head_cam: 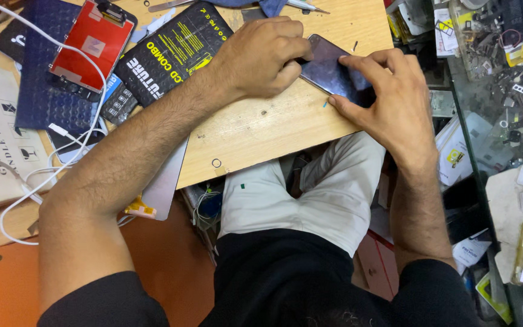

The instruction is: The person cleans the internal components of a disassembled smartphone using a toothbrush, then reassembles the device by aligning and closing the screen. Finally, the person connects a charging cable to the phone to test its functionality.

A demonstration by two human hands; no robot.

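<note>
- Two hands bear on one smartphone (pixel 333 72), which lies flat at the near right corner of the wooden board (pixel 255 130).
- Right hand (pixel 388 100): fingers spread, tips pinching the phone's near end and edges.
- Left hand (pixel 261 57): curled closed over the far end, pressing down.
- Judgement: thin, stiff, light; the glass face is slick and fragile, so take it by the side edges, not the face.
- Beyond the left hand: black flat box (pixel 174 51), red-backed screen assembly (pixel 92 45), white cable (pixel 49 175).

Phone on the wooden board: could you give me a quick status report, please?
Left hand pressing the phone's far end. Right hand gripping its near end, fingers on the screen. Phone flat on the wooden board. Black box beside, clear.
</note>
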